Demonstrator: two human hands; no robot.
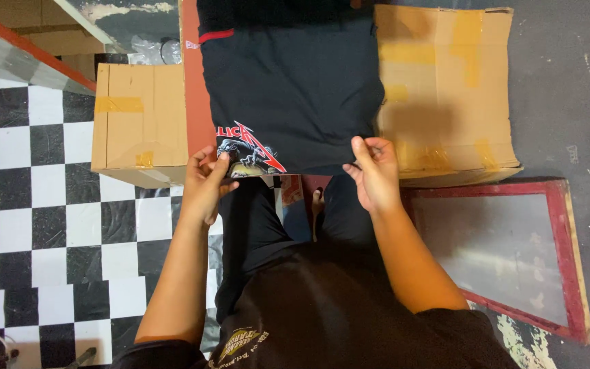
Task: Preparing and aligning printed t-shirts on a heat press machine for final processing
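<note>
Right then, the person stood over a black cotton T-shirt with a red and white picture printed on it, which lay flat on a board between two brown cardboard boxes. The left hand pinched the near left corner of the shirt, fingers closed on the cloth by the picture. The right hand pinched the near right corner the same way. The hands were well apart. The small taped box sat just left of the shirt and the big box just right. A red wooden frame with a grey screen lay on the floor nearby. I thought an uneven pull could wrinkle the shirt or drag it crooked.
</note>
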